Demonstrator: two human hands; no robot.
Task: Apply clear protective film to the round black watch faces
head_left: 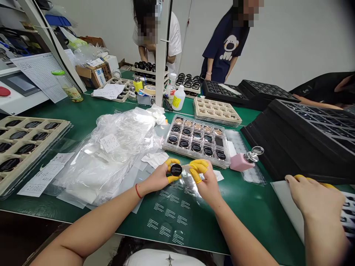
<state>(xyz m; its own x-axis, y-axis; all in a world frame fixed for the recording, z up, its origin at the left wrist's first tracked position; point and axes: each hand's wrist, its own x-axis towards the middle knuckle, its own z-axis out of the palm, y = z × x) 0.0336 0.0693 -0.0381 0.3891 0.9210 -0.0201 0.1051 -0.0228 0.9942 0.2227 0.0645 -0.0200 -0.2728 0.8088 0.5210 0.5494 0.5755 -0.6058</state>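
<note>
My left hand (pixel 161 176), with yellow finger cots, pinches a small round black disc (pixel 176 169) between thumb and fingers just above the green mat (pixel 249 210). My right hand (pixel 203 177), also in yellow cots, is closed in a pinch beside the disc, on a thin clear film (pixel 186 173) that I can barely make out. Right behind both hands lies a clear tray (pixel 198 139) with rows of black and tan discs.
Crumpled clear plastic bags (pixel 111 155) lie left of my hands. A pink dispenser bottle (pixel 245 159) stands right. Black trays (pixel 305 136) stack at right, a beige tray (pixel 24 144) at left. Another person's hand (pixel 313 199) rests at lower right; two people stand behind the table.
</note>
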